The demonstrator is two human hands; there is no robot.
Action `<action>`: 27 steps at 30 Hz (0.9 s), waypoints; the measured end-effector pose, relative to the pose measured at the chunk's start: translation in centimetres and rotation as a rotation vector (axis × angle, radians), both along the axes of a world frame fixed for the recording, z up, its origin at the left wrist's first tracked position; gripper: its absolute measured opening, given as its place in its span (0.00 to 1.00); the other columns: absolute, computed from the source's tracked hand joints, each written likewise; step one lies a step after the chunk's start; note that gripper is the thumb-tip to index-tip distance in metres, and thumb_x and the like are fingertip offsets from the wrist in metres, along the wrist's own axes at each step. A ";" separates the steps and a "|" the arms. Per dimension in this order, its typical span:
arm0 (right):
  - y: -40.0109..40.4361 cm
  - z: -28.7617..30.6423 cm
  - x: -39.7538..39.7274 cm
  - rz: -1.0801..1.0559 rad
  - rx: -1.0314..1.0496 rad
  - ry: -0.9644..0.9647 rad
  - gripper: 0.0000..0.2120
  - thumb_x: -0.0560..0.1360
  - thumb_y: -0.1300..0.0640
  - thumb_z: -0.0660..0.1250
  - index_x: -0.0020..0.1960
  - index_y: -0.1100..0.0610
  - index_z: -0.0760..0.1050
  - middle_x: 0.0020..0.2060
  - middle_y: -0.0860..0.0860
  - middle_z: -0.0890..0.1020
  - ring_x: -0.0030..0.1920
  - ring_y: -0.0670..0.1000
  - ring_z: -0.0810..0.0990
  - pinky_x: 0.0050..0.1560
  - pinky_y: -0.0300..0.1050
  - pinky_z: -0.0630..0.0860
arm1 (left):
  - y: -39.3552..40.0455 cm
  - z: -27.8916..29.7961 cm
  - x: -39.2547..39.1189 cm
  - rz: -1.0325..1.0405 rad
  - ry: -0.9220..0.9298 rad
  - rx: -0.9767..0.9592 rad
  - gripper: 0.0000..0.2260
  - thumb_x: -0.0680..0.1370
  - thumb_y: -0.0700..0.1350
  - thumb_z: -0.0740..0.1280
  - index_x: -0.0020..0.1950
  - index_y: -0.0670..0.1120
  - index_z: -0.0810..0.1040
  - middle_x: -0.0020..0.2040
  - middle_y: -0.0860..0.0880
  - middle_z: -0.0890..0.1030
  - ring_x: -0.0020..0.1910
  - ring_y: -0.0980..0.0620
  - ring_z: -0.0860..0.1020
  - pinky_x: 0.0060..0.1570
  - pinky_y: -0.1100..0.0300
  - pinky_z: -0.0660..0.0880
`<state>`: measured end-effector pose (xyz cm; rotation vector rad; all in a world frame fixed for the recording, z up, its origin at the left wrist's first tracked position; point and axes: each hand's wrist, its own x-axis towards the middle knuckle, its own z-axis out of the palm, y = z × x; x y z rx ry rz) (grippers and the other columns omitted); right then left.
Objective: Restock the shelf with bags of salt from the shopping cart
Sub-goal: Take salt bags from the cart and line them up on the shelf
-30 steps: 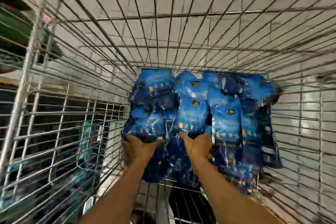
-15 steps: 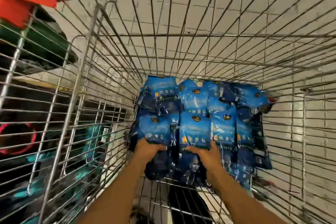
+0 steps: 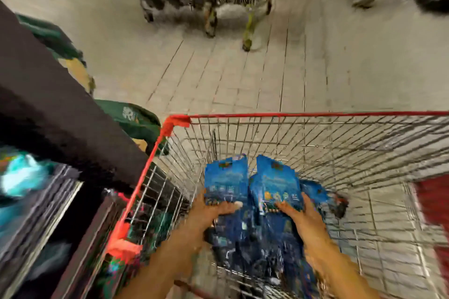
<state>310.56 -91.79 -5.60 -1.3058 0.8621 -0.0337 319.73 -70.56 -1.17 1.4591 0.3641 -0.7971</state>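
Each grip clutching a salt bag, now raised above cart pile

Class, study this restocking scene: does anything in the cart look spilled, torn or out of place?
Nothing stands out. The left hand and right hand each grip an intact blue salt bag over the pile in the shopping cart; blur hides fine detail.
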 end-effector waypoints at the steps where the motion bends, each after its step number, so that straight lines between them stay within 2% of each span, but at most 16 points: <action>1: 0.8 2.5 0.1 0.009 -0.015 -0.045 0.37 0.72 0.58 0.75 0.77 0.54 0.62 0.71 0.52 0.72 0.66 0.51 0.75 0.59 0.43 0.71 | 1.0 2.8 -0.6 0.007 -0.016 -0.043 0.20 0.64 0.29 0.76 0.52 0.41 0.79 0.36 0.48 0.86 0.30 0.55 0.83 0.25 0.62 0.78; 3: 2.9 7.5 0.4 0.045 -0.041 -0.146 0.28 0.72 0.60 0.75 0.69 0.52 0.71 0.60 0.47 0.80 0.52 0.40 0.82 0.48 0.34 0.77 | 3.5 7.7 -1.9 0.083 -0.012 -0.142 0.28 0.57 0.37 0.78 0.56 0.41 0.80 0.40 0.43 0.86 0.34 0.48 0.85 0.30 0.56 0.81; 4: 4.1 9.9 0.4 0.063 -0.049 -0.209 0.22 0.71 0.60 0.75 0.62 0.49 0.75 0.54 0.43 0.83 0.45 0.35 0.83 0.41 0.29 0.77 | 5.0 10.1 -2.5 0.129 -0.018 -0.184 0.28 0.56 0.41 0.79 0.56 0.41 0.81 0.43 0.42 0.86 0.36 0.46 0.84 0.34 0.53 0.82; 6: 6.9 14.6 0.6 0.091 -0.088 -0.336 0.15 0.68 0.59 0.76 0.52 0.48 0.79 0.47 0.41 0.85 0.42 0.37 0.84 0.37 0.29 0.77 | 8.2 14.8 -3.8 0.199 -0.024 -0.241 0.30 0.59 0.49 0.79 0.59 0.44 0.81 0.51 0.40 0.84 0.45 0.41 0.82 0.49 0.44 0.78; 7: 8.2 16.7 0.6 0.102 -0.104 -0.388 0.15 0.66 0.57 0.76 0.51 0.49 0.80 0.45 0.42 0.86 0.42 0.39 0.85 0.38 0.30 0.78 | 9.6 16.7 -4.3 0.231 -0.022 -0.264 0.32 0.60 0.54 0.78 0.62 0.45 0.81 0.55 0.40 0.83 0.48 0.40 0.80 0.54 0.41 0.75; 8: 9.8 19.2 0.7 0.129 -0.111 -0.448 0.16 0.65 0.56 0.76 0.52 0.50 0.80 0.44 0.44 0.87 0.43 0.42 0.85 0.40 0.33 0.80 | 11.2 18.8 -5.1 0.266 -0.042 -0.287 0.33 0.61 0.57 0.78 0.64 0.47 0.80 0.57 0.40 0.82 0.48 0.40 0.80 0.55 0.41 0.74; 9: 11.4 21.5 0.7 0.158 -0.100 -0.507 0.19 0.64 0.54 0.76 0.53 0.52 0.81 0.45 0.47 0.87 0.45 0.45 0.86 0.44 0.38 0.81 | 12.6 20.7 -5.8 0.292 -0.079 -0.306 0.33 0.61 0.58 0.77 0.65 0.48 0.79 0.57 0.41 0.82 0.46 0.40 0.82 0.54 0.41 0.75; 11: 14.7 25.7 0.7 0.226 -0.083 -0.608 0.22 0.62 0.50 0.77 0.54 0.53 0.81 0.47 0.51 0.87 0.48 0.52 0.86 0.49 0.47 0.83 | 15.5 25.1 -7.5 0.384 -0.225 -0.358 0.32 0.63 0.55 0.76 0.65 0.49 0.78 0.55 0.41 0.84 0.42 0.42 0.85 0.43 0.44 0.81; 15: 21.4 32.8 0.9 0.415 -0.004 -0.776 0.25 0.62 0.48 0.81 0.57 0.51 0.80 0.50 0.54 0.87 0.48 0.58 0.86 0.47 0.57 0.83 | 21.3 33.4 -11.6 0.564 -0.649 -0.271 0.19 0.69 0.48 0.72 0.60 0.53 0.78 0.53 0.47 0.85 0.46 0.45 0.85 0.36 0.51 0.81; 18: 26.6 37.5 1.4 0.534 0.108 -0.913 0.24 0.63 0.53 0.78 0.57 0.54 0.80 0.50 0.56 0.86 0.48 0.58 0.86 0.43 0.52 0.84 | 25.9 38.6 -14.9 0.675 -0.907 -0.119 0.17 0.71 0.44 0.71 0.59 0.49 0.77 0.53 0.46 0.85 0.46 0.47 0.85 0.37 0.55 0.81; 21: 32.0 42.1 1.3 0.718 0.215 -1.005 0.21 0.63 0.57 0.77 0.55 0.55 0.79 0.52 0.56 0.86 0.49 0.56 0.86 0.44 0.50 0.83 | 30.3 43.0 -18.5 0.816 -1.079 0.022 0.17 0.73 0.39 0.70 0.61 0.46 0.74 0.54 0.45 0.85 0.48 0.46 0.85 0.42 0.52 0.82; 24: 37.4 46.3 0.6 0.897 0.307 -1.084 0.22 0.62 0.58 0.77 0.56 0.54 0.78 0.52 0.55 0.86 0.51 0.57 0.85 0.48 0.54 0.83 | 34.5 47.1 -21.9 0.909 -1.172 0.166 0.15 0.75 0.37 0.68 0.62 0.45 0.76 0.53 0.47 0.85 0.48 0.49 0.85 0.42 0.56 0.82; 27: 43.4 50.4 0.0 1.023 0.385 -1.148 0.26 0.61 0.63 0.77 0.57 0.56 0.77 0.51 0.54 0.86 0.48 0.53 0.86 0.46 0.46 0.83 | 39.4 50.9 -24.7 1.022 -1.181 0.327 0.11 0.76 0.40 0.69 0.58 0.41 0.80 0.50 0.45 0.86 0.43 0.51 0.84 0.38 0.59 0.81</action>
